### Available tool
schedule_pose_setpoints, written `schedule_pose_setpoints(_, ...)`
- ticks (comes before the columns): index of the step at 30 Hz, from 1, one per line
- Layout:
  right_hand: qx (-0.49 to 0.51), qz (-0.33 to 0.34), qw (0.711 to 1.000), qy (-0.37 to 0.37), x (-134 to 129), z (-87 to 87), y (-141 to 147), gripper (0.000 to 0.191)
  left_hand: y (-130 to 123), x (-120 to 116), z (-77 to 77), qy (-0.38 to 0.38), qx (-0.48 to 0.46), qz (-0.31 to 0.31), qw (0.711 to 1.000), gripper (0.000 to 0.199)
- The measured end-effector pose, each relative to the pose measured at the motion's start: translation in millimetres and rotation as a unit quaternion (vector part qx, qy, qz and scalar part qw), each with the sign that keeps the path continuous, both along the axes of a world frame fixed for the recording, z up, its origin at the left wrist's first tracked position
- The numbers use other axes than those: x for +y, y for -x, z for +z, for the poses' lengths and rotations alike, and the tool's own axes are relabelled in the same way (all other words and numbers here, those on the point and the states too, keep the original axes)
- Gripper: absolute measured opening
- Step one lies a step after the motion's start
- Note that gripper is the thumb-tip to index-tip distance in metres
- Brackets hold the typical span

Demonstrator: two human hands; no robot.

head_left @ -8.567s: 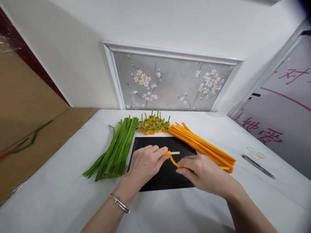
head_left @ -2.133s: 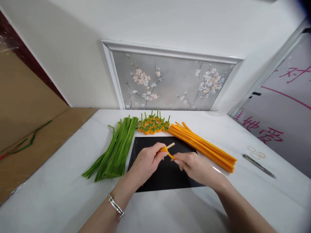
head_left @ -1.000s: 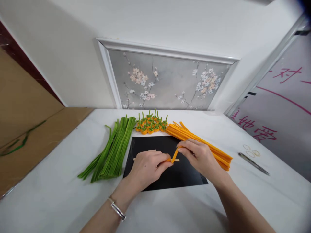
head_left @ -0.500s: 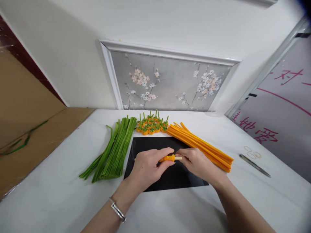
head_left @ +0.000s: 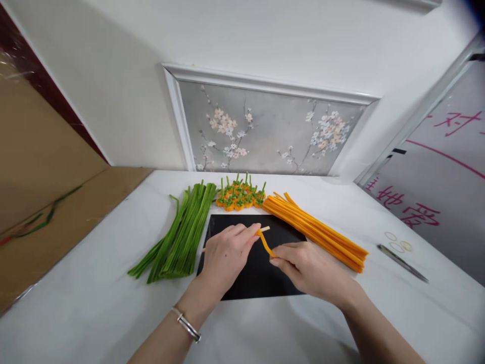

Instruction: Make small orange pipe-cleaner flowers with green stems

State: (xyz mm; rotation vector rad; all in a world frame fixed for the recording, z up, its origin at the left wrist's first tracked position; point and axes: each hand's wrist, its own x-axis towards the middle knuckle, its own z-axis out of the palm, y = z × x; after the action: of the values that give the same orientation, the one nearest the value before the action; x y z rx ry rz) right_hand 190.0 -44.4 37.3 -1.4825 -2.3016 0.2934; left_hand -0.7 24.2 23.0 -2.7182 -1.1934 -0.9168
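My left hand (head_left: pixel 229 253) is closed round a thin pale stick (head_left: pixel 265 229), whose tip sticks out past the fingertips. An orange fuzzy stem (head_left: pixel 267 245) comes off the stick at those fingertips and curves down to my right hand (head_left: pixel 306 265), which pinches its other end. Most of the stick and any coils on it are hidden by my left fingers. Both hands are above a black mat (head_left: pixel 253 283).
Green stems (head_left: pixel 185 237) lie left of the mat, orange stems (head_left: pixel 318 230) right. Several small orange-and-green pieces (head_left: pixel 239 197) stand behind it. Silver tweezers (head_left: pixel 402 263) and thin rings (head_left: pixel 396 246) lie far right. Cardboard (head_left: pixel 79 227) borders the left side.
The orange stem now stretches between my hands, where coils on the stick showed before. My right hand has moved down from the stick's tip, and the stick is tilted upward.
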Motion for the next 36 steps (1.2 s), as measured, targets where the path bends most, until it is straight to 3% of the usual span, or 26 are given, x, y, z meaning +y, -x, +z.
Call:
schedule_pose_setpoints(7, 0.04, 0.0, 0.995, -0.094, 1.0, -4.7, -1.4, 0.027, -1.3, -1.3, 0.0, 0.013, 0.034, 0.0, 0.999, 0.017)
schedule_pose_setpoints(13, 0.115, -0.063, 0.98, -0.15, 10.4, -8.9, -5.5, 0.022, -4.6, -2.7, -4.6, 0.051, 0.028, -0.083, 0.995, 0.016)
schedule_pose_setpoints(20, 0.129, -0.123, 0.978, -0.106, 17.9, -12.5, -14.8, 0.021, -7.6, -5.2, -4.4, 0.075, -0.016, -0.166, 0.983, 0.013)
schedule_pose_setpoints(31, 0.054, -0.101, 0.993, -0.004, 17.9, -15.4, -17.4, 0.032, -8.0, -5.3, -4.7, 0.063, -0.068, -0.171, 0.981, 0.014)
schedule_pose_setpoints(36, 0.036, -0.063, 0.997, 0.035, 12.1, -9.5, -14.2, 0.035, -7.6, -4.9, -8.6, 0.101, -0.113, -0.13, 0.98, 0.018)
